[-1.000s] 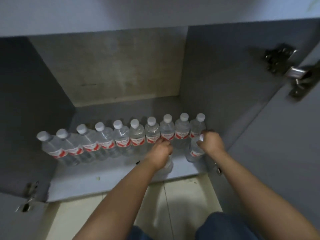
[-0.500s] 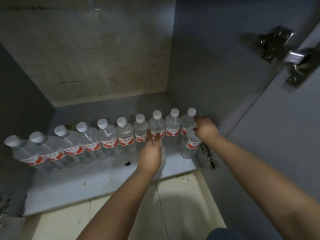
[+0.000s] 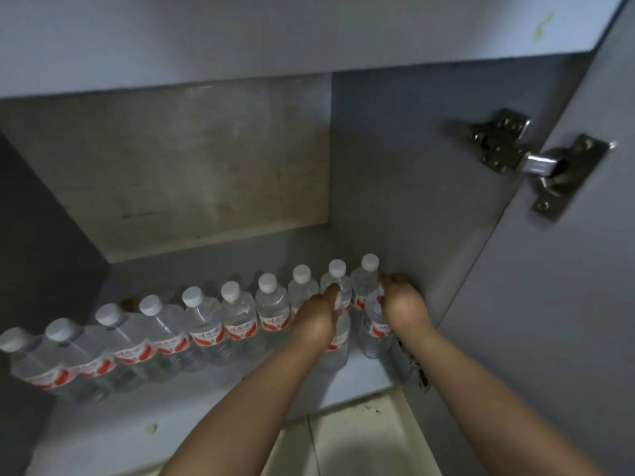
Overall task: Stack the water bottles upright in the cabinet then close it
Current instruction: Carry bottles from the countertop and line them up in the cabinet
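Note:
A row of several clear water bottles (image 3: 237, 317) with white caps and red-and-white labels stands upright across the cabinet floor (image 3: 113, 431). In front of the row's right end stand two more bottles. My left hand (image 3: 314, 319) is closed over the top of the left front bottle (image 3: 335, 352). My right hand (image 3: 403, 302) grips the top of the right front bottle (image 3: 376, 333), close to the cabinet's right wall. Both front caps are hidden by my hands.
The cabinet's right door (image 3: 567, 304) stands open, with a metal hinge (image 3: 525, 159) high up and another hinge (image 3: 415, 369) by the floor's right corner. The back wall (image 3: 192, 159) is stained beige. Pale floor tiles (image 3: 357, 438) lie below the cabinet.
The view has tilted up and back, so the cabinet's top edge shows again. My two hands have drawn closer together on the two front bottles at the right end.

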A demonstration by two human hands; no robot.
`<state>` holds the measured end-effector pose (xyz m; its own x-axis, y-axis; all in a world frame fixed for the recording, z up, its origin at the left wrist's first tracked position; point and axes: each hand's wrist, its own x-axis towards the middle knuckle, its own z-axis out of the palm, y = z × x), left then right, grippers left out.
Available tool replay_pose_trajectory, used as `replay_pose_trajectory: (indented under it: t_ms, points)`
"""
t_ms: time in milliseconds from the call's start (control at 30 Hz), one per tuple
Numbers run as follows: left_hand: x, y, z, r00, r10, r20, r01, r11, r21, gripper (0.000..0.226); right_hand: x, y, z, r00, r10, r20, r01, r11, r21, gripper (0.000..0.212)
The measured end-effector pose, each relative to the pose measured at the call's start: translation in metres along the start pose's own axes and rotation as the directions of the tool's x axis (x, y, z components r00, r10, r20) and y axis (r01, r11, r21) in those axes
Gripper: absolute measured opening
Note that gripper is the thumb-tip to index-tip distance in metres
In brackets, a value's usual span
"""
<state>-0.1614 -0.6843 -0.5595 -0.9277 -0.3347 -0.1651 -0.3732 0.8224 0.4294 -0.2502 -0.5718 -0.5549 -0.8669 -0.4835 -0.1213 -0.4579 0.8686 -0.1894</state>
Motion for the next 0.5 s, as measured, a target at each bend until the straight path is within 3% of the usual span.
replay_pose_trajectory:
  t_ms: [200,500]
  points:
    - [0.02,0.03,0.004,0.999,0.008,0.04,-0.004,0.995,-0.099,0.025,-0.009,-0.001,-0.003,1.0,-0.015,0.003,0.015,0.995,0.095,0.045]
    - [0.021,0.024,0.009,0.998,0.045,0.053,-0.041,0.996,-0.077,0.052,-0.013,0.002,-0.009,0.998,0.024,0.054,-0.036,0.972,0.234,0.046]
